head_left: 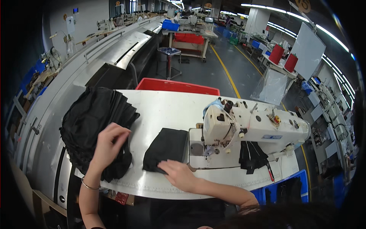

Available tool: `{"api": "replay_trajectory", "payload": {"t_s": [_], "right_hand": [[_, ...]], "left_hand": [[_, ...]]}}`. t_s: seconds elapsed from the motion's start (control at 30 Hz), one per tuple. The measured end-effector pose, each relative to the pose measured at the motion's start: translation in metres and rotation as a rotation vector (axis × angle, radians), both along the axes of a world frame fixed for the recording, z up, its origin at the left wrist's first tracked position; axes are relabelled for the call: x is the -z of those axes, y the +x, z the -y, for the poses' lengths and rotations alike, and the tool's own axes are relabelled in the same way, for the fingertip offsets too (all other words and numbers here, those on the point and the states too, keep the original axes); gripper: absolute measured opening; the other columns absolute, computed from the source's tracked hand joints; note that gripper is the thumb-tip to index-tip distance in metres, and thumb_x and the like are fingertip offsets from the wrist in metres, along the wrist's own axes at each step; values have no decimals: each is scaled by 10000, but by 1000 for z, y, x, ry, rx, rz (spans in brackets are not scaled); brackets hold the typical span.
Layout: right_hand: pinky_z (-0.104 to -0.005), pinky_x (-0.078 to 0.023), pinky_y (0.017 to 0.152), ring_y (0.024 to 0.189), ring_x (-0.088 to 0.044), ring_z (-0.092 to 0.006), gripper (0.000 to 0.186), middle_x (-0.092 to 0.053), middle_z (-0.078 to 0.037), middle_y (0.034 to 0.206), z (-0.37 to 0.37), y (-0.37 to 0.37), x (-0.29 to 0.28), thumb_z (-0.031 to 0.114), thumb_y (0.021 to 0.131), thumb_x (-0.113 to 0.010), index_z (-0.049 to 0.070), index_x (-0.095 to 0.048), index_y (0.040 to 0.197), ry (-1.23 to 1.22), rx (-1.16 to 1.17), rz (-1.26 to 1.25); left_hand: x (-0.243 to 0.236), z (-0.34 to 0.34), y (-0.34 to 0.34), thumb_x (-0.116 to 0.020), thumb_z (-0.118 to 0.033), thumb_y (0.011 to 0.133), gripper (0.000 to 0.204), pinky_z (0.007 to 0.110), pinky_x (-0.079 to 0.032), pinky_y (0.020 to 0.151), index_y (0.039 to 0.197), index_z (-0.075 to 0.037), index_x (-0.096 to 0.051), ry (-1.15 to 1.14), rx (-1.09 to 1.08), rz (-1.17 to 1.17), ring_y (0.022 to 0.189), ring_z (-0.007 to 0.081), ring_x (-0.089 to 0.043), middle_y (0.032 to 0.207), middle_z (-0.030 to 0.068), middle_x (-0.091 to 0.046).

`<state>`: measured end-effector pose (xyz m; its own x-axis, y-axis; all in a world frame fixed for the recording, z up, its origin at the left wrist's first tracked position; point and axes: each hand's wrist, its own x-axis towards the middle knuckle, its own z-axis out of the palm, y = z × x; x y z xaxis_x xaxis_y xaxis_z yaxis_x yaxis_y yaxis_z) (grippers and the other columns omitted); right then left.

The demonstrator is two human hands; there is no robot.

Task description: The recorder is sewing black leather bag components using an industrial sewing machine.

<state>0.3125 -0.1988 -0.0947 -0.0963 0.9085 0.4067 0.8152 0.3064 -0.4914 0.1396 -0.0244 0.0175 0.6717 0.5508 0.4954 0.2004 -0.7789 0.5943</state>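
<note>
A thick stack of black fabric pieces (91, 110) lies at the left end of the white sewing table (167, 103). Over its right side is my left hand (110, 143), fingers bent and the thumb apart from them; no cloth shows between them. A separate black fabric piece (166, 147) rests flat between the stack and the sewing machine (244, 122). My right hand (178, 174) touches that piece at its near edge, fingers stretched out. The machine's needle area is just right of the piece.
Dark strips with light lines (251, 154) lie under the machine arm, beside a red-and-black tool (270, 172). A blue bin (304, 182) with dark cloth stands at the near right. Behind the table is a red bin (177, 86); a metal stool (169, 51) stands farther off.
</note>
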Motion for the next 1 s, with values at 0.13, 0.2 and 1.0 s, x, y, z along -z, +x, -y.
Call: {"api": "replay_trajectory", "payload": {"t_s": [0.13, 0.2, 1.0], "right_hand": [[-418, -409, 974, 1092, -546, -294, 341, -573, -181, 1123, 58, -39, 24, 103, 750, -542, -27, -555, 1065, 148, -23, 351], [-416, -422, 943, 1066, -553, -303, 354, -579, -183, 1100, 58, -55, 21, 102, 739, -547, -32, -559, 1066, 49, -22, 391], [-437, -316, 1068, 1185, -466, -308, 438, -547, -196, 1164, -4, 9, 40, 147, 749, -550, -56, -541, 1137, -37, 90, 797]], "left_hand": [[47, 68, 55, -598, -75, 853, 104, 328, -497, 651, 879, 8, -655, -119, 512, -130, 749, 225, -614, 826, 101, -595], [72, 93, 79, -603, -99, 833, 158, 335, -510, 658, 925, 29, -616, 21, 590, -205, 781, 251, -612, 869, 137, -578], [39, 90, 101, -581, -25, 745, 115, 366, -493, 608, 859, -14, -584, 852, -287, -20, 722, 243, -564, 828, 87, -513]]}}
